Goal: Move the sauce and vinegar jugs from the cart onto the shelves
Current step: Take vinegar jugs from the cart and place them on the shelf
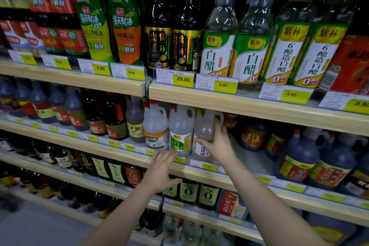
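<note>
A pale vinegar jug with a white label stands on the second shelf, rightmost in a row of clear jugs. My right hand grips its right side, thumb across the front and fingers round the back. Beside it stand a green-labelled white vinegar jug and an orange-labelled one. My left hand hovers in front of the shelf edge below the green-labelled jug, fingers stretched forward, holding nothing. The cart is out of view.
To the right of the held jug is a bare stretch of shelf, then large dark sauce jugs. The top shelf carries tall vinegar and oyster-sauce bottles. Lower shelves hold small dark bottles.
</note>
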A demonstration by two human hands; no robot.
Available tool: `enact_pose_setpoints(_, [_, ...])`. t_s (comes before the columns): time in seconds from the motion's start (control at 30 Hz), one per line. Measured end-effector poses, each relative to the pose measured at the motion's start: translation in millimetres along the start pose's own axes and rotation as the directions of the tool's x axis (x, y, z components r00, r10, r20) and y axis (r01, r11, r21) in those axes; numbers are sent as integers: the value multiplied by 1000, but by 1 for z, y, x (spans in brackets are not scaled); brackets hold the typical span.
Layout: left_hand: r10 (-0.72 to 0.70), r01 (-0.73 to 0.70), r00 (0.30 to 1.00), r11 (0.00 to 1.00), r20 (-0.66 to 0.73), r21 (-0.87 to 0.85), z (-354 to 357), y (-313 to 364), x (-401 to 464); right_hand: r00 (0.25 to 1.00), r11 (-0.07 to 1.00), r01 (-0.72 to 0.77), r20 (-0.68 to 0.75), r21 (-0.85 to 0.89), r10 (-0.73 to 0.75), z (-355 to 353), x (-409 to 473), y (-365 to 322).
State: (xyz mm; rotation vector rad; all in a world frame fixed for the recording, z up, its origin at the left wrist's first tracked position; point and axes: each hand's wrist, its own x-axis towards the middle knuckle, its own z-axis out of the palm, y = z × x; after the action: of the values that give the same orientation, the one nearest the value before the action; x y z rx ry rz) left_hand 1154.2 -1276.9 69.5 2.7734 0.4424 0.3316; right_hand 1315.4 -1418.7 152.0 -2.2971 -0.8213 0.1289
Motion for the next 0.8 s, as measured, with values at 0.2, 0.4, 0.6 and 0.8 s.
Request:
enact_pose_setpoints(0.2, [-61,63,995,997,73,-34,-8,13,-7,998,980,19,66,-197,-6,-12,-7,-3])
enact_pose_setpoints(0.4, [-165,161,986,961,2,-226,-40,49,-42,991,971,128,73,-201,-116,-52,-60,-5])
enact_pose_setpoints(0.6, [-224,219,974,928,19,-302,-58,76,-100,851,993,79,524,-91,-20,-63,-117,0])
enact_pose_setpoints(0.8, [-341,314,940,890,-26,-332,-89,47,-172,728,999,29,685,28,-40,-32,-160,-40])
